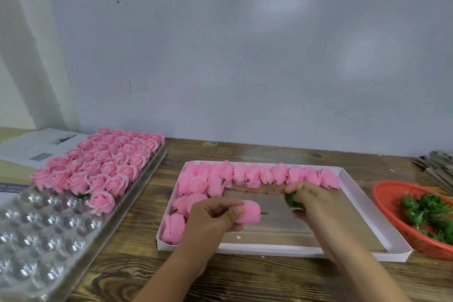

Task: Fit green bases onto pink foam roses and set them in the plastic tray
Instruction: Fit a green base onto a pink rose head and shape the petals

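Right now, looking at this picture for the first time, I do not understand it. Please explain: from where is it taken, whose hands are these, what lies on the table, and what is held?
There is no machine here. A person wears a camera on the head, so this single view looks forward and down at their own two hands. The left hand grips a pink foam rose. The right hand pinches a green base, not yet joined to it. Below them, on the wooden table, a white cardboard box holds roses lying on their sides. On the left a clear plastic tray is partly filled with upright roses. On the right an orange basket holds more green bases.
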